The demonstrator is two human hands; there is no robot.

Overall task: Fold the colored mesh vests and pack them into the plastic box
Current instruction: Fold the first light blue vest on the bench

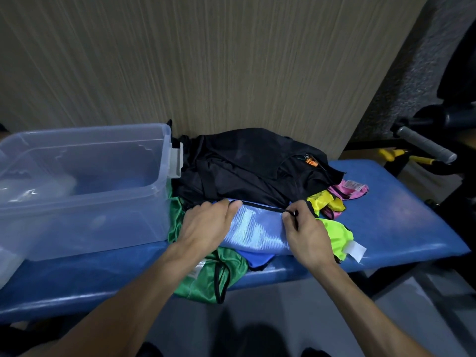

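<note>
Both hands are seen nearest; the blue bench (386, 220) is spread beneath everything; the clear plastic box (85, 191) is set on its left end; a black garment (247, 166) is heaped just right of it; the light blue vest (257, 230) is pressed flat by the left hand (206, 225); its black edging is pinched by the right hand (306, 235); green (203, 279), yellow (324, 202) and pink (347, 188) vests are scattered around.

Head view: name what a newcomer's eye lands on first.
Both hands work a shiny light blue vest at centre: the left hand rests on it, the right hand pinches its black trim. A heap of black cloth lies behind, and the clear plastic box stands at left.
</note>
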